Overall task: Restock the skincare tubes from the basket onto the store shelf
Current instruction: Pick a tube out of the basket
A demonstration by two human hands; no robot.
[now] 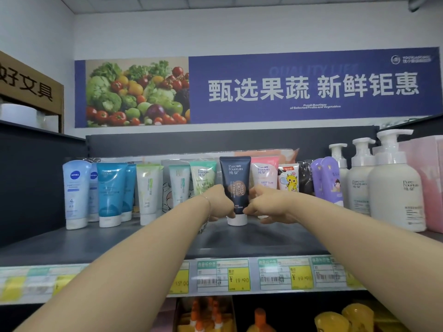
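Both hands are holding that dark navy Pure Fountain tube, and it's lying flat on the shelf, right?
Not quite. The head view shows the left hand and right hand holding the dark navy Pure Fountain tube, but it stands upright on its white cap on the shelf, not flat.

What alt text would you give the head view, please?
A left hand and a right hand grip a navy Pure Fountain tube standing cap-down on a dark store shelf. Skincare tubes flank it, with white pump bottles at right.
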